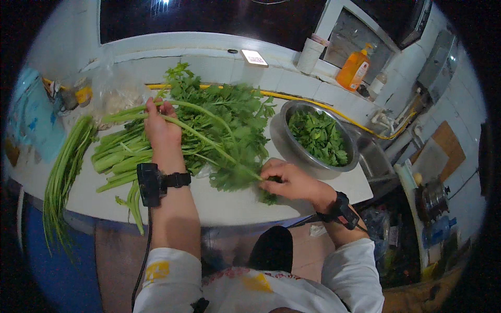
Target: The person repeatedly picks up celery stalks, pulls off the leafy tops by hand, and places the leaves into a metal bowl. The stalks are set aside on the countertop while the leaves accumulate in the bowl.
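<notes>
My left hand [162, 125] is closed around a long, pale green celery stalk [207, 141] above a heap of leafy celery [235, 109]. The stalk slants down to the right, where the fingers of my right hand [291, 180] pinch it near its leafy end. Some dark green leaf hangs below those fingers. More celery stems [121, 160] lie under and beside my left hand. A steel bowl [282, 135] holding torn celery leaves [319, 137] stands just beyond my right hand.
Bare celery stalks [70, 164] hang over the left edge of the white worktop [235, 209]. Behind the heap sit a clear plastic bag [117, 86] and a yellow hose [282, 96]. An orange soap bottle [353, 70] stands on the ledge. A metal sink [372, 150] adjoins at right.
</notes>
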The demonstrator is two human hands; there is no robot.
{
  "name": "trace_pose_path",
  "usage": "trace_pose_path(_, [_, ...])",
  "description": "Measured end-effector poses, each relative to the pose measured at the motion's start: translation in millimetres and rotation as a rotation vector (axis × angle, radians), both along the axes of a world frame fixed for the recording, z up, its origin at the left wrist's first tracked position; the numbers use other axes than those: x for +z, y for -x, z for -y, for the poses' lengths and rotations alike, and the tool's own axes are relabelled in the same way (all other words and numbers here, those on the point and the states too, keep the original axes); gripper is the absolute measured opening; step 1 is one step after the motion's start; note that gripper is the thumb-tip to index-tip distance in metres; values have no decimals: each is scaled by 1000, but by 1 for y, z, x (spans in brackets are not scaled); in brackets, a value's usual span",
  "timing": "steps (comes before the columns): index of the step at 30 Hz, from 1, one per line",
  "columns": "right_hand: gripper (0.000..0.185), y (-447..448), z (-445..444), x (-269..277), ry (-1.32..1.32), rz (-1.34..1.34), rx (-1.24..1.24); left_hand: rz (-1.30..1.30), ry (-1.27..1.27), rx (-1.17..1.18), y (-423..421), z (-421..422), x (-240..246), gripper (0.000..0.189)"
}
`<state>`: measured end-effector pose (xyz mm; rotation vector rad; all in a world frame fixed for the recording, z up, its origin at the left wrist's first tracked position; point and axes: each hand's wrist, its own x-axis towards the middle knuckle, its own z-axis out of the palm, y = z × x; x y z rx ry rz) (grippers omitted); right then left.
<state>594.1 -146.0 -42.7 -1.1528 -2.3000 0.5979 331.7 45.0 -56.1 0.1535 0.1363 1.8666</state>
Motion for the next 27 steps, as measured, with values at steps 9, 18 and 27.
trace_pose_path(9, [18,-14,10,22,7,99,-156,-6,29,42,-1,5,3,28])
trace_pose_path(18, [25,-7,16,30,11,165,-288,-25,-8,66,0,3,2,25])
trace_pose_path(27, [25,-13,7,28,-24,160,78,-44,13,54,-5,10,6,25])
